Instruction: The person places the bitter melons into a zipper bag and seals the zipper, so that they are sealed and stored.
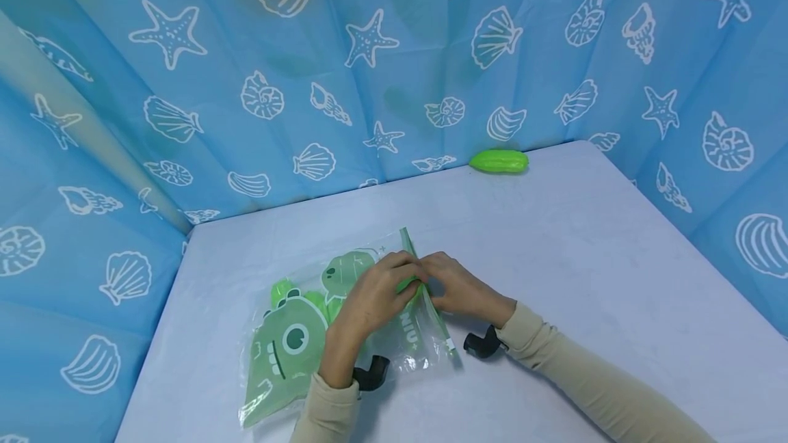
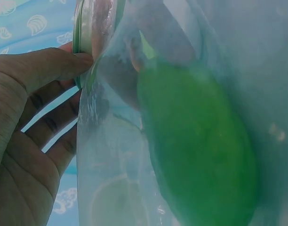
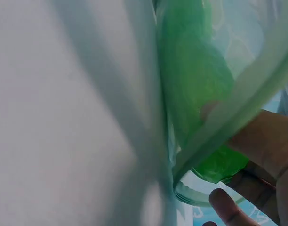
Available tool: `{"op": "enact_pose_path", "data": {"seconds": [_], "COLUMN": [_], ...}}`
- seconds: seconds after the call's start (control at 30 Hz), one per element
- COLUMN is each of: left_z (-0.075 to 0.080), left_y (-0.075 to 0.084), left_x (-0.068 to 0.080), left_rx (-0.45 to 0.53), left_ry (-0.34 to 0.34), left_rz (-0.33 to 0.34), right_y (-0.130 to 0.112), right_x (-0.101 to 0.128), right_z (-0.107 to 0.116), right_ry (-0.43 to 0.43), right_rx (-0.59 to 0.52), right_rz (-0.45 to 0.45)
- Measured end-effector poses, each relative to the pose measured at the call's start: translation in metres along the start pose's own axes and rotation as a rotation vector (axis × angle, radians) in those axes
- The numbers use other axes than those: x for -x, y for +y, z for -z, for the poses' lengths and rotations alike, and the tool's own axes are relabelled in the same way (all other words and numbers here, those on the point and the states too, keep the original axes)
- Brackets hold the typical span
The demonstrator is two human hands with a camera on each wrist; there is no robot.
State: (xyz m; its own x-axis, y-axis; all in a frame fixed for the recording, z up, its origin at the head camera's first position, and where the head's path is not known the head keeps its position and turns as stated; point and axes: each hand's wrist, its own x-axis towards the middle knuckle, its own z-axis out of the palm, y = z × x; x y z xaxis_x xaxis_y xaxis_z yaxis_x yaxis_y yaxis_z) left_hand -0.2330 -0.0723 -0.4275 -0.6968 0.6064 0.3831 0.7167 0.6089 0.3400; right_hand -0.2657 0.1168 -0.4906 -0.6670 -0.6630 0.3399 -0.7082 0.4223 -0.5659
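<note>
A clear zip bag printed with green cartoon monsters lies on the table, its green zip edge toward the right. My left hand pinches the bag's mouth between thumb and fingers, as the left wrist view shows. At the opening, my right hand grips the end of a smooth green vegetable, perhaps a cucumber. Most of this vegetable is inside the bag, and its far part shows blurred through the plastic. Other bright green pieces lie deeper in the bag, partly hidden by the print.
Another long green vegetable rests at the table's back edge, against the blue shell-patterned curtain. The white tabletop extends to the right. Black wrist mounts sit close to the table below both hands.
</note>
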Motion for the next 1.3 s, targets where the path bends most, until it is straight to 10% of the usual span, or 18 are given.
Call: {"op": "enact_pose_path", "data": {"seconds": [0.37,0.6,1.3], "left_z": [-0.001,0.000,-0.003], "left_y": [-0.001,-0.001,-0.002], "left_x": [-0.002,-0.003,-0.001], "left_rx": [0.011,-0.008,0.006], "left_ry": [0.015,0.016,-0.006], "left_rz": [0.005,-0.009,-0.026], "right_y": [0.007,0.025,0.112], "right_x": [-0.001,-0.003,0.003], "right_z": [0.009,0.030,0.105], "right_ry": [-0.029,0.131,0.523], "right_rx": [0.007,0.021,0.077], "right_rz": [-0.047,-0.046,-0.444]}}
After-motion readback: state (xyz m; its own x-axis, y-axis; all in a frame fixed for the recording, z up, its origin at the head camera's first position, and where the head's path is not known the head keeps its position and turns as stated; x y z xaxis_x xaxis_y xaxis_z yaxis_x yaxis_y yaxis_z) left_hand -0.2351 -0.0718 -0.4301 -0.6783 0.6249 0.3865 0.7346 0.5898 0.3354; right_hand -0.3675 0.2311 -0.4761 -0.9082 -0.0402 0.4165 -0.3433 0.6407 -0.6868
